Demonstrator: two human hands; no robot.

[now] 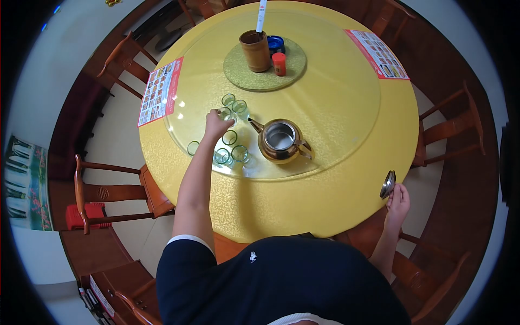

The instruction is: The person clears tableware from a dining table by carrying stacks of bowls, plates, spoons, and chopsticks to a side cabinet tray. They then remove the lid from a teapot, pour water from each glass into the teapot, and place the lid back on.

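My left hand (218, 125) reaches over the round table, its thumb and fingers closed around a small clear green-tinted glass (225, 114). Two similar glasses, one of them the nearer glass (239, 106), stand just beyond it. Closer to me several more glasses (240, 154) are grouped loosely. Right of them sits a gold metal teapot (277, 146) with its top uncovered, its spout toward the glasses and its handle to the right. Out by the table's right edge, my right hand (398, 203) grips a round metal lid (388, 184), which is tilted on its side.
A yellow cloth (319, 203) covers the table under a glass turntable. On a smaller round stand (238, 76) are a brown cup (254, 53) with a white-wrapped item, a red-capped container (279, 64) and a blue ashtray (276, 43). Menus (161, 92) and wooden chairs (122, 192) line the edge.
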